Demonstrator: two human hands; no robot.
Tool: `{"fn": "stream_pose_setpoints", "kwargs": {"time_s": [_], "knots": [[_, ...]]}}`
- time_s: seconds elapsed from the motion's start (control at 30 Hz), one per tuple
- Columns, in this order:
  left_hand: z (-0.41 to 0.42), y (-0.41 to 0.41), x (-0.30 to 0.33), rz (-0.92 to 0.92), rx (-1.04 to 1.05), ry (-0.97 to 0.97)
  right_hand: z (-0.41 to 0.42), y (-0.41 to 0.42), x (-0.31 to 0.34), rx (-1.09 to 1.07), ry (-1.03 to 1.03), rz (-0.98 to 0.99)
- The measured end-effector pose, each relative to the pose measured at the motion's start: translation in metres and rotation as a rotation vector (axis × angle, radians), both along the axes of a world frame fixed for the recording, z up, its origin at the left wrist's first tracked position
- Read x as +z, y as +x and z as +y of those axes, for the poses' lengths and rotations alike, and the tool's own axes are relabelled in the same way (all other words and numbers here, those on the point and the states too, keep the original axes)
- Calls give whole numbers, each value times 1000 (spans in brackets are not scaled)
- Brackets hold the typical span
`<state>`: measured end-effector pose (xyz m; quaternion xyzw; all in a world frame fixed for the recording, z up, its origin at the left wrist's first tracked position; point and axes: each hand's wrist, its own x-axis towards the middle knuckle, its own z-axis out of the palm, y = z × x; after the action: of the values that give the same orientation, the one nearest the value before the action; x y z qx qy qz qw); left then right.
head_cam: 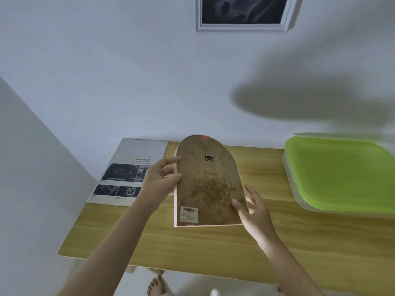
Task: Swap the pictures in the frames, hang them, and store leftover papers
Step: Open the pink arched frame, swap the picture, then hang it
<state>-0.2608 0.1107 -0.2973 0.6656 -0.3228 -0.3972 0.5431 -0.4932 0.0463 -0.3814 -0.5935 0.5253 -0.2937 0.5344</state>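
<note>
An arched picture frame (208,182) with a pale pink edge is held above the wooden table (192,248), its stained brown backboard facing me, with a small metal hanger near the top and a barcode sticker at the lower left. My left hand (159,181) pinches its left edge between thumb and fingers. My right hand (251,208) grips its lower right corner. A printed car brochure page (128,174) lies on the table's far left corner. A white rectangular frame (243,16) with a dark picture hangs on the wall above.
A clear flat storage box with a lime green lid (339,174) sits on the right of the table. The white wall stands directly behind the table. A side wall closes in on the left. A bare foot (155,287) shows below the table's front edge.
</note>
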Motion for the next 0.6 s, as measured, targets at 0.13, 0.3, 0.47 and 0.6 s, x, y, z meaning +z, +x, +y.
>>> {"fn": "stream_pose_setpoints", "kwargs": {"time_s": [0.13, 0.3, 0.47, 0.6], "knots": [[9, 2, -31, -6, 11, 14, 9, 3, -20, -5, 28, -28], [27, 4, -83, -237, -55, 192, 25, 9, -29, -56, -38, 25], [46, -12, -120, -386, -224, 341, 32, 14, -55, -135, 33, 85], [52, -15, -132, -399, -339, 406, 39, 16, -72, -167, 62, 159]]}}
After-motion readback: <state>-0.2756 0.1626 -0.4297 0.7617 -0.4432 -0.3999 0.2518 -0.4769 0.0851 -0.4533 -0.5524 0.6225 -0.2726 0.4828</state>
